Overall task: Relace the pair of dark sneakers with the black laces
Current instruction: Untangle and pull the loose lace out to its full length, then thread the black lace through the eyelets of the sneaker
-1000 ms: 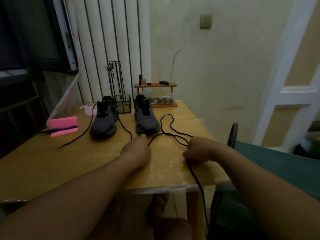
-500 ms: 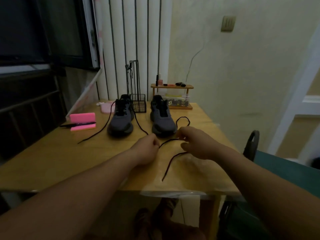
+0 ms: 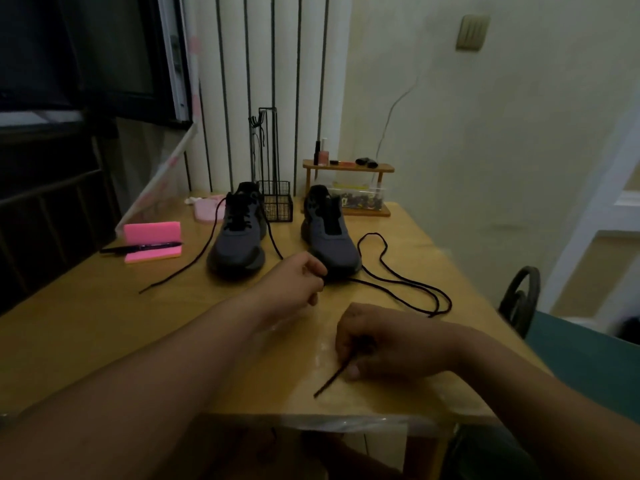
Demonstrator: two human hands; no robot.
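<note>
Pretty sure the left hand (image 3: pixel 298 282) and right hand (image 3: pixel 377 344) each pinch the loose black lace (image 3: pixel 327 382) to even its ends for the unlaced right sneaker (image 3: pixel 332 237).

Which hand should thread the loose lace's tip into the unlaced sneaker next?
Right, probably. The right hand pinches the loose lace just behind its free tip, ready to steer it. The left hand grips the lace farther along, beside the toe of the unlaced sneaker.

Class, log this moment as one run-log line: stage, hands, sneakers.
stage: threading not begun | left hand: pinches loose black lace by unlaced sneaker | right hand: grips lace end | laced sneaker: ends trailing
</note>
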